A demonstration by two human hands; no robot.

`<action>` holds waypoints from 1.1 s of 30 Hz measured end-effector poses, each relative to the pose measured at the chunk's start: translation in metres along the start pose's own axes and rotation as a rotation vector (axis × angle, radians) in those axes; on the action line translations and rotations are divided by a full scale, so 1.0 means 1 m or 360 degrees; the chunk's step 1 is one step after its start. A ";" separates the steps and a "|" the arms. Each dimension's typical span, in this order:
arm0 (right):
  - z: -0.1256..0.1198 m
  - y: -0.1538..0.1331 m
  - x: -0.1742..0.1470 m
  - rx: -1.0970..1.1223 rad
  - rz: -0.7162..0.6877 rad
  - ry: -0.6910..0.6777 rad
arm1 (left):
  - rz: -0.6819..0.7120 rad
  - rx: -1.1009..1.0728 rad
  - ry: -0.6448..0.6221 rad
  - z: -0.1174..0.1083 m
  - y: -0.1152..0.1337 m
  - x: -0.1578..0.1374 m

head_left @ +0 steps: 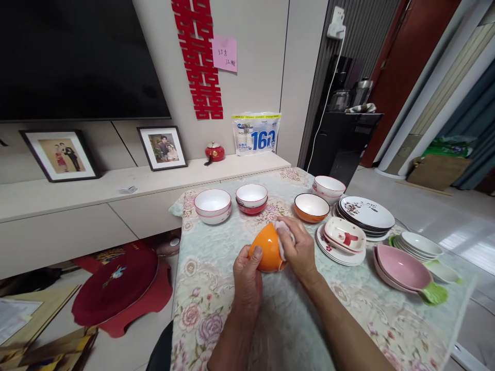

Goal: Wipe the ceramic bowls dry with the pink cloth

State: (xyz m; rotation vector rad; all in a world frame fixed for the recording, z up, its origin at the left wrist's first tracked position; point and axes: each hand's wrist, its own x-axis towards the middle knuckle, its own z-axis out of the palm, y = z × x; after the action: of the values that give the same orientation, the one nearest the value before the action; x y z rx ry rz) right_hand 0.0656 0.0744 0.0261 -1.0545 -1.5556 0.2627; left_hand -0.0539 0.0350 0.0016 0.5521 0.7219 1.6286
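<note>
An orange bowl (266,248) is held tilted on its side above the flowered tablecloth (220,278). My left hand (248,270) grips its near left side, thumb across the outer wall. My right hand (300,248) is closed on a white cloth (285,238), which it presses against the bowl's base side. Just beyond stands another orange bowl (311,207) with a white inside and dark rim. White red-rimmed bowls (213,205) are stacked at the back left, and a white bowl on a red one (251,198) sits beside them. The orange bowl's inside is hidden from me.
On the right are stacked plates (367,212), bear-patterned dishes (345,234), pink leaf-handled bowls (404,267), small white bowls (421,243) and more red-rimmed bowls (329,186). Behind the table, a low cabinet (166,183) carries framed photos, a red jar (214,152) and a plastic pack (257,135). A red stool (127,288) stands left.
</note>
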 end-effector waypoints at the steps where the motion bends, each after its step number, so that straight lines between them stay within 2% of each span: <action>1: 0.001 -0.008 -0.002 -0.0058 -0.0171 -0.0044 | 0.0009 -0.0001 -0.0001 0.000 0.001 0.000; 4: 0.003 -0.024 -0.007 -0.0149 -0.0557 -0.0210 | 0.0005 0.0019 -0.0022 0.000 0.002 -0.001; 6: 0.001 -0.023 -0.006 -0.0122 -0.0599 -0.0250 | -0.0018 0.0031 -0.0043 0.000 0.001 -0.002; 7: -0.001 -0.019 -0.004 -0.0076 -0.0528 -0.0229 | -0.0034 0.0021 -0.0059 0.000 0.001 -0.002; 9: -0.005 -0.006 0.001 0.0104 -0.0206 -0.0141 | -0.0073 -0.0017 -0.0095 0.000 0.000 -0.002; 12: -0.007 0.017 0.008 0.0668 0.0607 -0.0014 | -0.0129 -0.0096 -0.0139 0.001 -0.001 -0.003; 14: -0.004 0.026 0.008 0.0995 0.0968 0.0027 | -0.0123 -0.0163 -0.0127 0.000 0.000 -0.003; 18: 0.006 0.027 0.003 0.1243 0.1173 0.0022 | -0.0096 -0.0351 -0.0073 0.000 0.001 -0.002; 22: 0.004 0.022 0.003 0.1578 0.1503 0.0045 | -0.0169 -0.0391 -0.0038 0.001 0.000 -0.001; 24: -0.003 0.024 0.007 0.1487 0.1433 0.0045 | -0.0171 -0.0287 -0.0084 0.001 -0.001 -0.001; 28: -0.021 0.032 0.015 0.1177 0.1140 -0.0016 | -0.0121 -0.0038 -0.0208 -0.001 -0.002 -0.001; 33: -0.029 0.037 0.015 0.0991 0.1012 -0.0138 | -0.0271 0.0129 -0.0349 -0.002 0.003 -0.004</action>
State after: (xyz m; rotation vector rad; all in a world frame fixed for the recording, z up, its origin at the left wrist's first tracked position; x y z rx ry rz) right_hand 0.1102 0.0957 0.0200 -1.0018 -1.0491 1.1601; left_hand -0.0567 0.0309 0.0025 0.6970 0.6552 1.3614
